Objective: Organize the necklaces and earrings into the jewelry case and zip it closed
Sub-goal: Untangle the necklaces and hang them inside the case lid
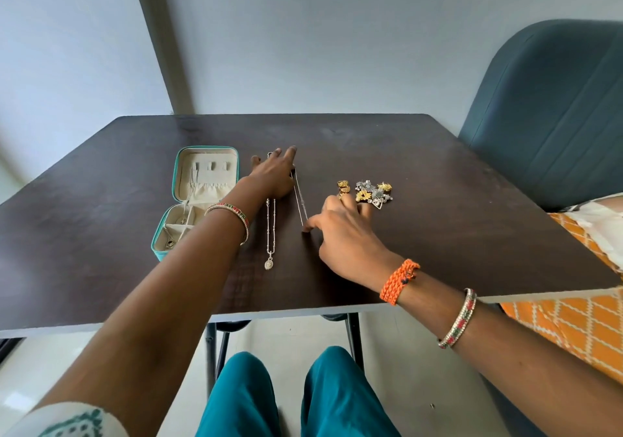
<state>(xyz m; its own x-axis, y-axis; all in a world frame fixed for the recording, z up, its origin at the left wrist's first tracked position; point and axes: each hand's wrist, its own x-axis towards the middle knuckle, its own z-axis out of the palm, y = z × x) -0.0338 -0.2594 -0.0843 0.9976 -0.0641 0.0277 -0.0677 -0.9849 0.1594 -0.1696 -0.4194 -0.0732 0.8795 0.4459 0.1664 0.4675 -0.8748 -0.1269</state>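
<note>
- Your left hand (273,175) lies at the far end of the two necklaces, fingers straight and spread flat on the table (438,173); it presses or touches, and holds nothing that I can see.
- Your right hand (340,231) rests near the middle of the table, thumb tip down at the near end of the thin chain (300,200); whether it pinches the chain I cannot tell, since the fingers are loosely bent and mostly hidden.
- The pendant necklace (270,234) lies straight, just left of the thin chain, pendant toward you.
- The jewelry case (199,197) stands open at the left; chains already lie in its near half.
- The earrings (367,192) sit in a heap to the right, just beyond your right fingers.
- My judgement: you are picking up the thin chain. Pinch both ends firmly before lifting, keep it taut so it does not knot, and lift clear of the pendant necklace.
- Carry it left over the other necklace rather than dragging across it.
- Lay it in the case apart from the chains there, to avoid tangling.
</note>
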